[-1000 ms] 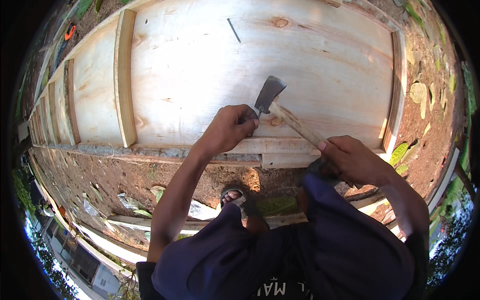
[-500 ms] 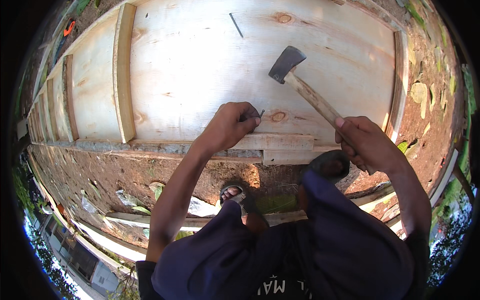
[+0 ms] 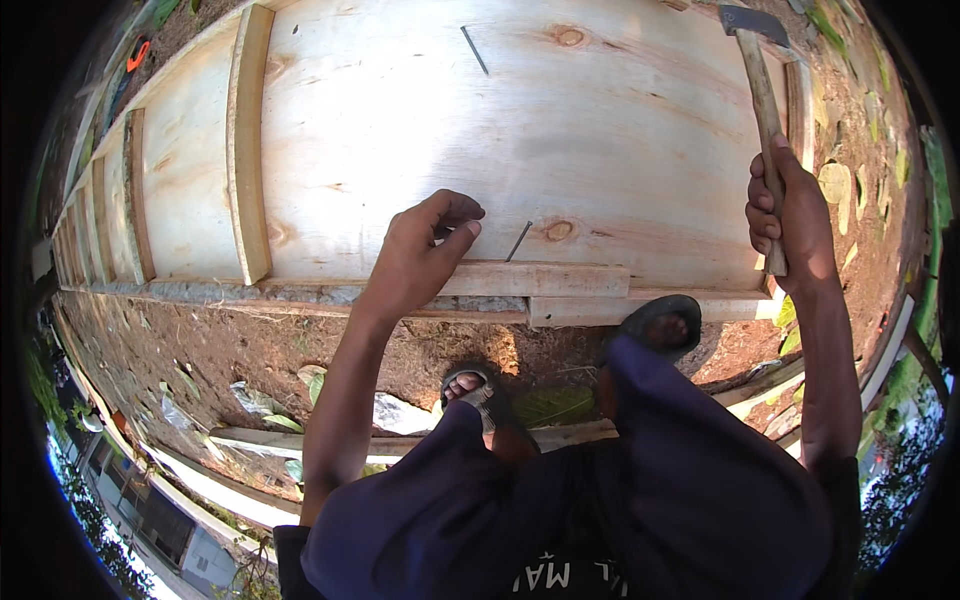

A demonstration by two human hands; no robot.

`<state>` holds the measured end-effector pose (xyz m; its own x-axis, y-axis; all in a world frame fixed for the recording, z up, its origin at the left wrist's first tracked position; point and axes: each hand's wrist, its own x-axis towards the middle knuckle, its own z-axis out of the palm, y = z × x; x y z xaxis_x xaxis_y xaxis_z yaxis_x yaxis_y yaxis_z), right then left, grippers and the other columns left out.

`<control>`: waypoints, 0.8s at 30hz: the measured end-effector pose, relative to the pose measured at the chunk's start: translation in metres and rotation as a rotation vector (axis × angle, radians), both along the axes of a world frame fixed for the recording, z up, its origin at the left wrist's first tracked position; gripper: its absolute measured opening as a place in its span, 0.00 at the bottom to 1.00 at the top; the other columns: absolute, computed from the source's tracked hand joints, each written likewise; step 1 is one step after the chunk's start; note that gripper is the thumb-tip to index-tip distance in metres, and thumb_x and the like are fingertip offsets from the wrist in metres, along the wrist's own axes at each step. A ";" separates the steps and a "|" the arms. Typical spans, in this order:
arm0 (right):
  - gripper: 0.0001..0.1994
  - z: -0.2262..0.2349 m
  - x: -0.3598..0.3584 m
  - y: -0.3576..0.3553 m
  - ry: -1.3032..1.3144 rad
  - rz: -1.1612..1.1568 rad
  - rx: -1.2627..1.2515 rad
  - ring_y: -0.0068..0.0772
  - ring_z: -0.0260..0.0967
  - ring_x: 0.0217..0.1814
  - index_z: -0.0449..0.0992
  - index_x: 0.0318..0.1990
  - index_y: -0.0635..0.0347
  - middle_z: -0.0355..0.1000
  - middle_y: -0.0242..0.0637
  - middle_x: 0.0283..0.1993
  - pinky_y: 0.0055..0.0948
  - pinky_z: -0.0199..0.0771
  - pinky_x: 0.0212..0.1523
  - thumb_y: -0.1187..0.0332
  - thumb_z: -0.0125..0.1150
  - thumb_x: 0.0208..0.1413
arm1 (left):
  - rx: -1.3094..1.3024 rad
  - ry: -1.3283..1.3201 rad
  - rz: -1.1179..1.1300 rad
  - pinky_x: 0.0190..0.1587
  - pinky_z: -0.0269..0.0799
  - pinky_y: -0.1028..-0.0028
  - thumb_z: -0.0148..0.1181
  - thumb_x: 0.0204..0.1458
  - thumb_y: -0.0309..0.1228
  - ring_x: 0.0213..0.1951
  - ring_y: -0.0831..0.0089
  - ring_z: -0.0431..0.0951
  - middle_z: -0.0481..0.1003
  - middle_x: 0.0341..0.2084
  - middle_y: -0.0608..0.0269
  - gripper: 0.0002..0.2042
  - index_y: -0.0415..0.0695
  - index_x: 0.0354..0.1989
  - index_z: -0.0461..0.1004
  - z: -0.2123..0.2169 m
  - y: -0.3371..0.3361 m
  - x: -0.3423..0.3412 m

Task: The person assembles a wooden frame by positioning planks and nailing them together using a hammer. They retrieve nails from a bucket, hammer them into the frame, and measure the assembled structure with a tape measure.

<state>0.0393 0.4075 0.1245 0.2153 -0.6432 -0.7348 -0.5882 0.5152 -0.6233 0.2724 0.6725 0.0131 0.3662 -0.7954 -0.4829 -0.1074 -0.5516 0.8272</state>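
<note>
A large plywood panel (image 3: 420, 130) lies on the ground, edged with wooden battens (image 3: 540, 280). A nail (image 3: 518, 241) stands tilted in the near batten, beside a knot in the wood. My left hand (image 3: 425, 255) rests on that batten just left of the nail, fingers curled, not touching it. My right hand (image 3: 790, 215) grips the wooden handle of a hammer (image 3: 760, 70), raised high at the right, its dark metal head near the panel's far corner. A second loose nail (image 3: 474, 49) lies flat on the plywood farther away.
A vertical batten (image 3: 248, 150) crosses the panel at the left, with more framed panels beyond. Bare earth with leaves and plastic scraps lies near my sandalled feet (image 3: 478, 390). Timber strips (image 3: 300, 445) lie on the ground behind me.
The hammer has swung up from the batten by the nail to high at the right. My left hand has let go of the nail, which now stands on its own.
</note>
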 end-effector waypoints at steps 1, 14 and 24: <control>0.21 -0.009 0.000 0.012 -0.038 -0.076 -0.093 0.17 0.54 0.14 0.66 0.38 0.57 0.55 0.25 0.19 0.22 0.59 0.14 0.47 0.42 0.72 | -0.003 -0.045 0.057 0.43 0.76 0.69 0.59 0.62 0.29 0.41 0.68 0.82 0.82 0.39 0.54 0.10 0.36 0.45 0.76 0.003 0.009 0.006; 0.20 0.004 -0.002 0.030 -0.012 -0.125 -0.285 0.16 0.52 0.16 0.65 0.39 0.59 0.57 0.25 0.21 0.23 0.58 0.15 0.50 0.42 0.72 | 0.028 -0.964 0.184 0.23 0.70 0.64 0.59 0.58 0.29 0.23 0.60 0.78 0.77 0.21 0.52 0.07 0.37 0.33 0.79 -0.031 0.125 0.027; 0.19 0.036 -0.004 0.046 -0.019 -0.060 -0.179 0.14 0.51 0.16 0.66 0.36 0.56 0.56 0.23 0.21 0.21 0.54 0.15 0.50 0.42 0.72 | 0.020 -1.018 0.246 0.23 0.71 0.62 0.61 0.56 0.32 0.19 0.59 0.77 0.76 0.18 0.55 0.10 0.41 0.25 0.77 -0.034 0.117 0.026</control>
